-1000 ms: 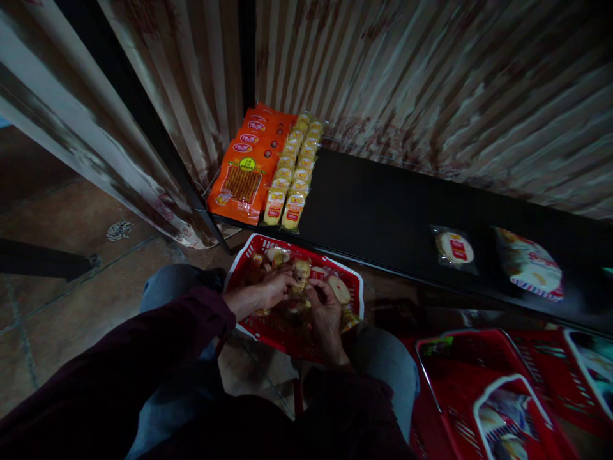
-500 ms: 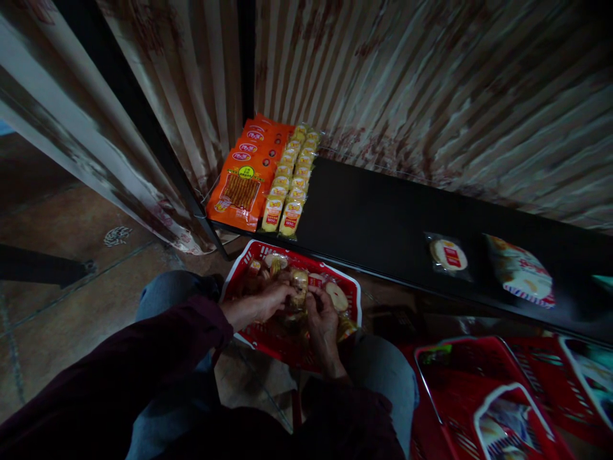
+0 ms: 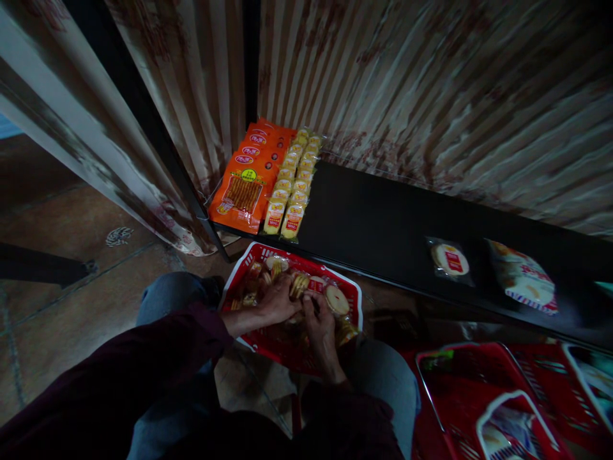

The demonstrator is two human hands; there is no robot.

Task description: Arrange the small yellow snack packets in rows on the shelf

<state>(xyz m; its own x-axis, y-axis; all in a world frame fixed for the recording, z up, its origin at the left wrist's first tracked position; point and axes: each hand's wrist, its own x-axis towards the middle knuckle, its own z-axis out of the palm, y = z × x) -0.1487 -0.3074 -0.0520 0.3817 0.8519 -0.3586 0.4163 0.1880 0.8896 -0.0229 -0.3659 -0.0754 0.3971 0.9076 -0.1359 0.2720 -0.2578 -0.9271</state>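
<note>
Both hands are down inside a red basket (image 3: 230,291) with a white rim, between my knees. My left hand (image 3: 280,303) is closed around a clear packet of yellow round biscuits (image 3: 299,285). My right hand (image 3: 320,319) is beside it with fingers bent together; what lies between its fingertips is hidden. Just beyond its fingers is a packet with a red label (image 3: 315,285), and to its right a pale round pastry in clear wrap (image 3: 337,300). Other wrapped snacks lie loosely around and under the hands.
A black shelf (image 3: 368,211) runs behind the basket. Orange snack bags (image 3: 246,185) and two rows of yellow packets (image 3: 292,185) stand at its left. Farther right lie a wrapped round pastry (image 3: 450,260) and a white bag (image 3: 524,278). More red baskets (image 3: 460,377) stand lower right.
My left hand has shifted slightly right and turned over the yellow packet, which now shows its stacked edges. My right hand stays close by, its fingertips slightly lower.
</note>
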